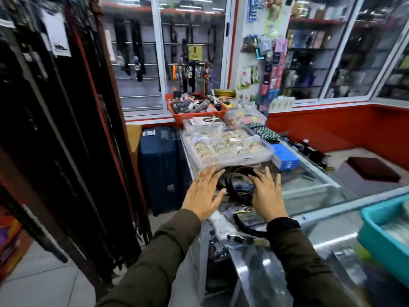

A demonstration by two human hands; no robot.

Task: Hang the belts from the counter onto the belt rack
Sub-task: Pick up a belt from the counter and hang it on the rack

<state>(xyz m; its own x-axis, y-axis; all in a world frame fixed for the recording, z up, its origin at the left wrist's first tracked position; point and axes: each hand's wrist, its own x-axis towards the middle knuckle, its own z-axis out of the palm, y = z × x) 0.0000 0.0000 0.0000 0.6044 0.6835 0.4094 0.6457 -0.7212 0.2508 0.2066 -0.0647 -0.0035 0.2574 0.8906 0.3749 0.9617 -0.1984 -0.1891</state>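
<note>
Pretty blurry all over, and the rack (66, 129) on the left is cut off at the frame edge, just a wall of dark hanging straps. Coiled belts (238, 185) sit on the glass counter (309, 185), right between both hands. Left hand (203, 193) and right hand (266, 193) are flat, fingers spread, gripping nothing. Small shop, red trim, glass cabinets behind.
</note>
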